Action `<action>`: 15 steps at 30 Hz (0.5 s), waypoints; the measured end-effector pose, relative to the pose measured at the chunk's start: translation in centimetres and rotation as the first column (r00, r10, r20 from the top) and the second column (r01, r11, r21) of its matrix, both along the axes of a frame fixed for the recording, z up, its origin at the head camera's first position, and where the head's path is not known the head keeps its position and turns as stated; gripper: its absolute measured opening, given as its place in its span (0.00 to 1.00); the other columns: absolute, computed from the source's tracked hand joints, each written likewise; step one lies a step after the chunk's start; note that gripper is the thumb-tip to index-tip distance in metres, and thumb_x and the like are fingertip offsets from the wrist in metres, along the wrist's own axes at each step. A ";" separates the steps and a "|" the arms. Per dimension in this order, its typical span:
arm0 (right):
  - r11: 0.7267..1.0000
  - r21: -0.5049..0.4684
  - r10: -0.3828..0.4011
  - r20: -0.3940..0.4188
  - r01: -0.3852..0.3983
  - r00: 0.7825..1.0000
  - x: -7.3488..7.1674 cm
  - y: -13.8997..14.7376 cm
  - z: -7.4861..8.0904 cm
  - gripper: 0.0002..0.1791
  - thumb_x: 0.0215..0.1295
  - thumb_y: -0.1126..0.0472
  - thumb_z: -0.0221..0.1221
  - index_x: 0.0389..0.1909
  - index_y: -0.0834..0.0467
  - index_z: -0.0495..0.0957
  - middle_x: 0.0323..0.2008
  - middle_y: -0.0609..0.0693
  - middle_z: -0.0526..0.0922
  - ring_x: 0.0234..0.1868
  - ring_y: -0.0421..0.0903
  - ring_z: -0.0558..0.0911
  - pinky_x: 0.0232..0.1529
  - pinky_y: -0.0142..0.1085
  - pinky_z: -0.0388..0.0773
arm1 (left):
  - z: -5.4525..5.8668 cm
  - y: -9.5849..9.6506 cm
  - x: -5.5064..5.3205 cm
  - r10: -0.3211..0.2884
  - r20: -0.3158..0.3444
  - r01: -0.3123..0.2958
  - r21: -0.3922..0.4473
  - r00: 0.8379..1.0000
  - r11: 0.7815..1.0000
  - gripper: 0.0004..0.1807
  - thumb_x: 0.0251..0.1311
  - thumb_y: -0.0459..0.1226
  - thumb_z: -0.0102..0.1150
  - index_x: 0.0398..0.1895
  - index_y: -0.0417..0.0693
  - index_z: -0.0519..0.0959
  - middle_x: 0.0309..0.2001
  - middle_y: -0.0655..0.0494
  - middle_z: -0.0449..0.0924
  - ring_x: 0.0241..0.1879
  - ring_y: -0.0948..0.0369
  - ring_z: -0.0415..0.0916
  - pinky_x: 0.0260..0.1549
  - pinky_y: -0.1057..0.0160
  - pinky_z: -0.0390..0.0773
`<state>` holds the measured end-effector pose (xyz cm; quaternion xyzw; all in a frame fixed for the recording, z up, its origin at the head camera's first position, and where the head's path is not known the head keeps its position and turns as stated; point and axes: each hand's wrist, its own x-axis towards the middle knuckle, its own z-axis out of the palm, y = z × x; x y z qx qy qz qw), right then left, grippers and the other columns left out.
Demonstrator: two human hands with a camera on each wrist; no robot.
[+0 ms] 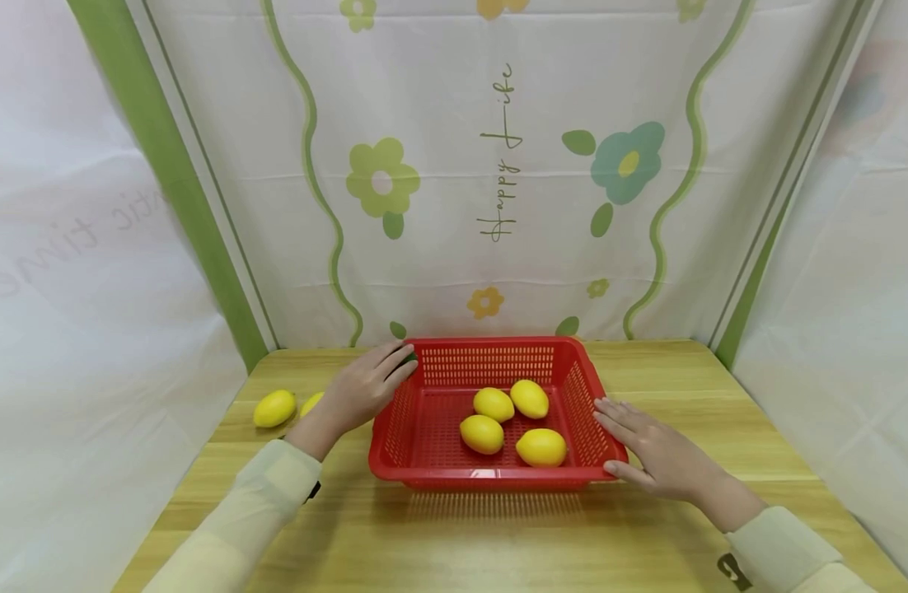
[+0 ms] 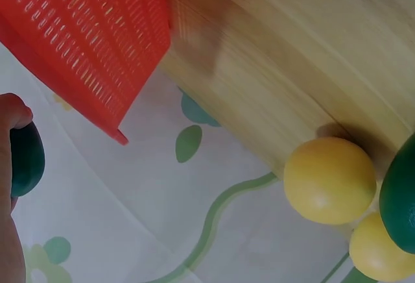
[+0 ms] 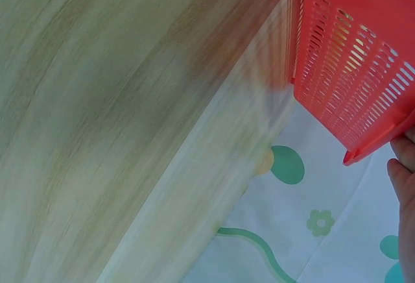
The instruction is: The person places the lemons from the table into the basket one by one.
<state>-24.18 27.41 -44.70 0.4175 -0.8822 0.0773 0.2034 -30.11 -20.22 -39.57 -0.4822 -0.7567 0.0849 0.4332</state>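
Note:
A red plastic basket (image 1: 491, 473) with slotted walls stands on the table, several yellow lemons (image 1: 482, 434) lying on its floor. At its far left corner, my left hand (image 1: 361, 387) holds a smooth dark green fruit (image 2: 29, 159) close over the rim. From above, the fingers mostly cover this fruit. My right hand (image 1: 665, 457) rests on the basket's right rim, its fingers fairly straight and the thumb near the front corner. Left of the basket lie a lemon (image 1: 274, 408) and another, partly hidden behind the left wrist.
In the left wrist view, a second dark green fruit (image 2: 401, 195) sits beside the loose lemons (image 2: 331, 180). The wooden table (image 1: 491, 552) ends at a white flowered curtain (image 1: 454, 247) behind the basket, and white sheets hang on both sides.

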 end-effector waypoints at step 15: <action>1.000 -0.003 0.005 -0.015 -0.005 1.000 0.0 -0.1 0.0 0.38 0.54 0.49 0.69 0.62 0.66 0.73 0.64 0.61 0.71 0.61 0.61 0.72 0.67 0.23 0.38 | -0.6 1.4 -1.3 0.025 0.097 -0.020 -0.056 0.995 0.998 0.15 0.66 0.28 0.51 0.54 0.35 0.78 0.56 0.38 0.77 0.57 0.45 0.74 0.56 0.52 0.73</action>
